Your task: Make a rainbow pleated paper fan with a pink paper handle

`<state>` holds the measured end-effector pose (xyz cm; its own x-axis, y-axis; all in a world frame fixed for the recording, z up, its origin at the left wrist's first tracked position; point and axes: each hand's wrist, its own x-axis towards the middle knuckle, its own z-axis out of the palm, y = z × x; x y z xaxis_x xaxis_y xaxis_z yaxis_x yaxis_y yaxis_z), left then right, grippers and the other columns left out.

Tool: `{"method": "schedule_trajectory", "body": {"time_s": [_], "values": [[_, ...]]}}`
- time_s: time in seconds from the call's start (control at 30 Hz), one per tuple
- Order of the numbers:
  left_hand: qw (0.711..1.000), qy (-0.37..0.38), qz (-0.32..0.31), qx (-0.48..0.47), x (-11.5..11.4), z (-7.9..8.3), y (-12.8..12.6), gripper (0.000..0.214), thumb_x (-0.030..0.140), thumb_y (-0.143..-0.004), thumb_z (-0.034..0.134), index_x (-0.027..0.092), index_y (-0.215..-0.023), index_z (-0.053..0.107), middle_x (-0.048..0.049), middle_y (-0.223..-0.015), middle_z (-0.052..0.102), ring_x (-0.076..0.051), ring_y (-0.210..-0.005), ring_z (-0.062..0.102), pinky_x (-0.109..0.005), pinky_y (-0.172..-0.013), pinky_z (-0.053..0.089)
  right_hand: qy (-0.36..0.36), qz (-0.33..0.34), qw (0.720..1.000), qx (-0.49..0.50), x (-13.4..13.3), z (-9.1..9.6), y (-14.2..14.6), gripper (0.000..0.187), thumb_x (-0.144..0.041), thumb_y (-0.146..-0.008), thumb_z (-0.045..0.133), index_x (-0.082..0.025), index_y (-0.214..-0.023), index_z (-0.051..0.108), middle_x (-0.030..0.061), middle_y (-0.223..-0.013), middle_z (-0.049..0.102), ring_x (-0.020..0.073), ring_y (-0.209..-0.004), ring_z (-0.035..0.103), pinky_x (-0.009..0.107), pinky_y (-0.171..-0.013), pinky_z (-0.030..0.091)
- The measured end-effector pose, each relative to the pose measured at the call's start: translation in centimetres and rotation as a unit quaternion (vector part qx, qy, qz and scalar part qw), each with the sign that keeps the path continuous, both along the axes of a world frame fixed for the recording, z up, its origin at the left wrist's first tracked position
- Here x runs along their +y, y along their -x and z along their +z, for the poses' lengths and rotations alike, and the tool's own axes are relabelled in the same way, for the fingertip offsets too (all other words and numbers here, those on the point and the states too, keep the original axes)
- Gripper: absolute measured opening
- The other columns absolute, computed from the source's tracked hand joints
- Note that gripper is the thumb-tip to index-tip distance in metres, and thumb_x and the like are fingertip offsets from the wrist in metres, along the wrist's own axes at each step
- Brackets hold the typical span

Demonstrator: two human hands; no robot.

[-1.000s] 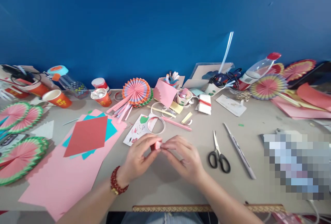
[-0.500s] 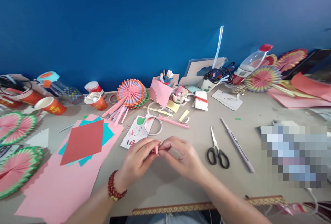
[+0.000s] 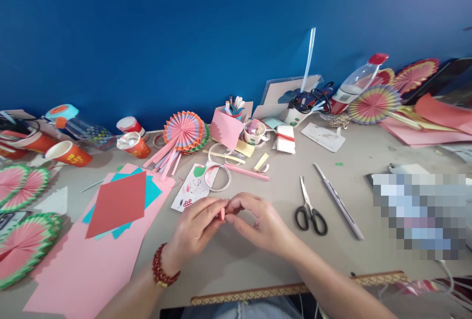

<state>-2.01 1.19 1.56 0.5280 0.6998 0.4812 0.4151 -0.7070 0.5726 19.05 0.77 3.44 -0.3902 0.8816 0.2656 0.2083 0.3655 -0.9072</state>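
Observation:
My left hand (image 3: 201,223), a red bead bracelet on its wrist, is closed around a small pinkish-red folded piece of paper (image 3: 221,214). Only the paper's end shows between the fingers; the rest is hidden. Thumb and forefinger of my right hand (image 3: 256,218) are pinched together at that same end, touching the left fingertips. Just beyond the hands lie a white tape ring (image 3: 228,180) and a white card with drawings (image 3: 190,188). Black-handled scissors (image 3: 309,213) lie with blades apart to the right of my right hand, beside a grey pen-like cutter (image 3: 339,203).
Pink sheets (image 3: 84,270) lie at left beneath blue sheets and a red square (image 3: 120,203). Folded paper fans (image 3: 184,132), paper cups (image 3: 68,153) and a plastic bottle (image 3: 354,85) line the blue wall (image 3: 221,29). A blurred-out object (image 3: 416,216) lies at right.
The view has shifted slightly. Both hands keep nearly the same pose around the small paper piece; nothing on the table has visibly been moved.

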Motion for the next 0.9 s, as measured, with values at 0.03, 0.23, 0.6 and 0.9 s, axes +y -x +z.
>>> {"method": "schedule_trajectory", "body": {"time_s": [0.03,0.23,0.6,0.9], "values": [[1.000,0.002,0.002,0.001,-0.01,0.00,0.01,0.035,0.015,-0.099,0.053,0.022,-0.133,0.055,-0.0104,-0.114,0.067,-0.020,-0.105,0.066,-0.031,-0.089,0.055,0.001,0.001,1.000,-0.001,-0.01,0.00,0.00,0.005,-0.018,-0.092,0.061,-0.021,-0.092,0.064,0.0010,-0.088,0.070,0.0150,-0.084,0.066,0.026,-0.078,0.052],[1.000,0.012,-0.001,-0.003,-0.03,-0.07,-0.18,0.034,0.013,-0.098,0.053,0.022,-0.131,0.055,-0.0109,-0.115,0.068,-0.020,-0.104,0.066,-0.030,-0.087,0.056,-0.034,-0.014,0.999,-0.012,-0.02,-0.29,0.20,0.010,-0.013,-0.088,0.059,-0.022,-0.090,0.062,0.0011,-0.085,0.069,0.0161,-0.082,0.066,0.027,-0.076,0.052],[1.000,0.018,0.001,-0.011,-0.02,-0.09,-0.21,0.034,0.013,-0.097,0.055,0.021,-0.130,0.057,-0.0093,-0.112,0.068,-0.018,-0.102,0.066,-0.028,-0.088,0.054,-0.083,-0.016,0.996,-0.021,0.10,-0.42,0.15,0.012,-0.011,-0.087,0.060,-0.023,-0.090,0.061,0.0014,-0.086,0.070,0.0162,-0.081,0.066,0.027,-0.076,0.052],[1.000,0.023,0.006,-0.017,0.02,0.00,-0.42,0.035,0.016,-0.098,0.055,0.023,-0.132,0.056,-0.0089,-0.109,0.069,-0.019,-0.098,0.068,-0.029,-0.084,0.056,-0.128,-0.026,0.991,-0.033,0.12,-0.38,0.15,0.015,-0.009,-0.085,0.057,-0.023,-0.087,0.059,0.0012,-0.082,0.069,0.0161,-0.077,0.065,0.027,-0.073,0.051]]}}
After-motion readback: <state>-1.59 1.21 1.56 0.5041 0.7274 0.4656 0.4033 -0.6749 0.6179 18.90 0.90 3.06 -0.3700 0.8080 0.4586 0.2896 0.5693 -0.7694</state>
